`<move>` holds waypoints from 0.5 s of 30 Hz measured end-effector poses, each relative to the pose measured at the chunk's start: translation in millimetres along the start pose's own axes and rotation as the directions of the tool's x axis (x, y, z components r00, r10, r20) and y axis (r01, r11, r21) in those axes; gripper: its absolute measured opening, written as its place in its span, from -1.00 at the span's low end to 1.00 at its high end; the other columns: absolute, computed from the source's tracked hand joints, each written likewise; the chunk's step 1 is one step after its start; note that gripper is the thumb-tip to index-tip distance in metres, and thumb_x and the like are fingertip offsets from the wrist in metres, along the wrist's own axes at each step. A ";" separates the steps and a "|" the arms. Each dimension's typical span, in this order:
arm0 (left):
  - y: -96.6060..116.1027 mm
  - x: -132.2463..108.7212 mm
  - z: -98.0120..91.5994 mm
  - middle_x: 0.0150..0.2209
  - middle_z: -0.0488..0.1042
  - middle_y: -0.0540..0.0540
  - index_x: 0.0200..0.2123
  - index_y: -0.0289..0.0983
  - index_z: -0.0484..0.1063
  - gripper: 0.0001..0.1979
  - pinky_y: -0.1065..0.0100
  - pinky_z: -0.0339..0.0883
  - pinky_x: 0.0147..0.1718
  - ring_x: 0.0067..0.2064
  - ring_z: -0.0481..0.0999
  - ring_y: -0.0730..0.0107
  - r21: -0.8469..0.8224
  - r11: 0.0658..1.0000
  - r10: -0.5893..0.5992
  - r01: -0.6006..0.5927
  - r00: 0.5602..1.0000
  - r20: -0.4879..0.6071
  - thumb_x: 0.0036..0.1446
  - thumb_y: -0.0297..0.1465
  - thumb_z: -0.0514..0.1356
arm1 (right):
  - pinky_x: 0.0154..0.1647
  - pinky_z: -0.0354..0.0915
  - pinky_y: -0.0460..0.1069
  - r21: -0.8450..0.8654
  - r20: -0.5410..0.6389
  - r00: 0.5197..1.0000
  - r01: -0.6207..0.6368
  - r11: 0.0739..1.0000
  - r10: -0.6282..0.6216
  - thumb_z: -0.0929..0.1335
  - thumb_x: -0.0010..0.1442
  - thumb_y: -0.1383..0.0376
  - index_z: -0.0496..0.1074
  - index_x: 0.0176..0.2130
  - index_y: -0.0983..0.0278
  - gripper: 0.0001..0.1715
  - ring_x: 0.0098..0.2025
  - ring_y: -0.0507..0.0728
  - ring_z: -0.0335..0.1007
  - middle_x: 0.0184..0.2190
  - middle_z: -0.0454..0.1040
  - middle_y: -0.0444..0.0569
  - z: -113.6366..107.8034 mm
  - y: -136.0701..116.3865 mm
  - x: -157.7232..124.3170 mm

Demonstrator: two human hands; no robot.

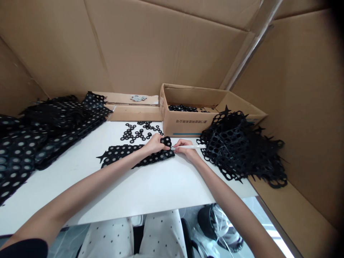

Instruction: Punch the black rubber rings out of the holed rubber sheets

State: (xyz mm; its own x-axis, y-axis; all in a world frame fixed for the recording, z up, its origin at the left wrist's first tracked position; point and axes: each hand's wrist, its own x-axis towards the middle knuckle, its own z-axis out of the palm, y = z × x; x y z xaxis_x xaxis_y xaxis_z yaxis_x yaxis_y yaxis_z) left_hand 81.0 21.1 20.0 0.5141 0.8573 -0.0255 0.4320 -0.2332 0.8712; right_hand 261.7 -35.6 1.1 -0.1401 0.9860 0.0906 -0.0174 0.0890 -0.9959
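1 black punched sheet [126,153], 2 hands [154,144] [186,150], seemingly 1 pen [190,146].

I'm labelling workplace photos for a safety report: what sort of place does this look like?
Probably a small factory or workshop handling die-cut parts. Heaps of black perforated sheets lie on a white table, loose black rings are scattered beside them, and a cardboard carton holds more rings.

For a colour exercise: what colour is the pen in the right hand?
The pen is white; head view.
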 end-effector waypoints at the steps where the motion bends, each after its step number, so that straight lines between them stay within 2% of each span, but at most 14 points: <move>1: 1.6 0.3 -0.1 -0.64 0.26 0.09 -0.63 -0.34 0.33 -0.68 0.47 0.06 -0.55 -0.55 0.23 0.51 0.044 0.999 0.021 -0.021 1.000 0.001 -0.27 -0.19 0.30 | -0.47 0.22 -0.11 -0.006 -0.016 1.000 0.008 1.000 -0.008 0.36 -0.15 0.35 0.39 -0.49 0.34 -0.90 -0.52 0.04 0.34 -0.60 0.42 -0.10 -0.5 -1.6 -0.2; 3: 5.2 -0.2 -1.8 -0.56 0.36 0.03 -0.53 -0.33 0.40 -0.67 0.43 0.17 -0.46 -0.46 0.33 0.41 0.168 0.983 0.084 -0.080 0.996 -0.018 -0.22 -0.16 0.28 | -0.51 0.19 -0.12 -0.036 -0.075 0.997 0.027 0.999 -0.030 0.34 -0.17 0.35 0.37 -0.53 0.33 -0.93 -0.56 0.02 0.31 -0.64 0.39 -0.12 -3.0 -5.5 -0.4; 5: 8.3 -4.5 -8.6 -0.38 0.46 -0.05 -0.35 -0.32 0.43 -0.65 0.37 0.24 -0.29 -0.30 0.41 0.29 0.296 0.943 0.180 -0.151 0.981 -0.071 -0.15 -0.17 0.26 | -0.57 0.15 -0.14 -0.070 -0.157 0.986 0.050 0.996 -0.060 0.32 -0.18 0.36 0.36 -0.57 0.33 -0.95 -0.61 0.00 0.24 -0.69 0.34 -0.15 -8.2 -8.7 0.0; 7: 8.4 -15.0 -23.3 -0.18 0.45 -0.12 -0.19 -0.28 0.40 -0.62 0.30 0.21 -0.10 -0.12 0.38 0.21 0.403 0.891 0.284 -0.211 0.950 -0.130 -0.08 -0.20 0.23 | -0.62 0.09 -0.15 -0.086 -0.230 0.969 0.073 0.994 -0.091 0.31 -0.18 0.35 0.35 -0.59 0.33 -0.94 -0.65 -0.02 0.18 -0.72 0.31 -0.16 -15.4 -9.7 1.4; 9: 3.1 -32.3 -46.0 -0.10 0.41 -0.16 -0.17 -0.26 0.38 -0.65 0.26 0.15 -0.02 -0.02 0.32 0.16 0.500 0.845 0.311 -0.190 0.935 -0.170 -0.02 -0.22 0.18 | -0.65 0.05 -0.15 -0.088 -0.265 0.959 0.083 0.993 -0.104 0.31 -0.18 0.35 0.34 -0.61 0.33 -0.93 -0.68 -0.04 0.14 -0.73 0.31 -0.15 -22.9 -8.2 3.4; 10: -1.9 -43.0 -59.3 -0.11 0.41 -0.17 -0.20 -0.26 0.39 -0.67 0.25 0.15 -0.03 -0.02 0.32 0.14 0.543 0.830 0.267 -0.124 0.944 -0.194 -0.01 -0.20 0.17 | -0.66 0.03 -0.16 -0.086 -0.271 0.957 0.077 0.993 -0.098 0.32 -0.18 0.34 0.34 -0.61 0.33 -0.93 -0.69 -0.04 0.12 -0.74 0.30 -0.15 -26.0 -6.9 4.6; 12: -16.2 -66.1 -85.6 -0.22 0.44 -0.20 -0.28 -0.29 0.41 -0.63 0.26 0.20 -0.13 -0.12 0.38 0.09 0.594 0.799 0.068 0.094 0.967 -0.245 -0.05 -0.13 0.17 | -0.69 -0.01 -0.17 -0.073 -0.288 0.955 0.056 0.996 -0.075 0.32 -0.17 0.33 0.33 -0.62 0.33 -0.91 -0.71 -0.05 0.10 -0.75 0.29 -0.15 -30.0 -4.4 7.0; 14: -33.2 -87.7 -105.6 -0.31 0.43 -0.23 -0.34 -0.31 0.41 -0.48 0.27 0.22 -0.24 -0.22 0.40 0.05 0.597 0.748 -0.150 0.290 0.950 -0.274 -0.20 0.03 0.20 | -0.70 -0.02 -0.17 -0.047 -0.309 0.950 0.024 0.999 -0.037 0.32 -0.17 0.32 0.34 -0.61 0.34 -0.89 -0.72 -0.05 0.10 -0.75 0.30 -0.13 -30.8 -3.2 9.2; 15: -41.2 -96.6 -111.8 -0.30 0.42 -0.23 -0.34 -0.31 0.41 -0.41 0.29 0.22 -0.27 -0.23 0.40 0.06 0.593 0.743 -0.200 0.312 0.948 -0.248 -0.29 0.08 0.23 | -0.71 -0.02 -0.17 -0.034 -0.320 0.947 0.008 0.999 -0.018 0.32 -0.18 0.31 0.34 -0.61 0.34 -0.89 -0.72 -0.05 0.11 -0.75 0.30 -0.12 -30.3 -3.2 10.1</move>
State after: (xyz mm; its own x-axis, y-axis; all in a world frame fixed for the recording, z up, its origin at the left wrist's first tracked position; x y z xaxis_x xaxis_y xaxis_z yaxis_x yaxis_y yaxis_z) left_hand -69.3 -0.8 41.3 0.2174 0.9730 -0.0770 0.9202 -0.1780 0.3487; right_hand 290.4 -21.6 5.0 0.1842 0.9775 0.1027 0.0150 0.1017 -0.9947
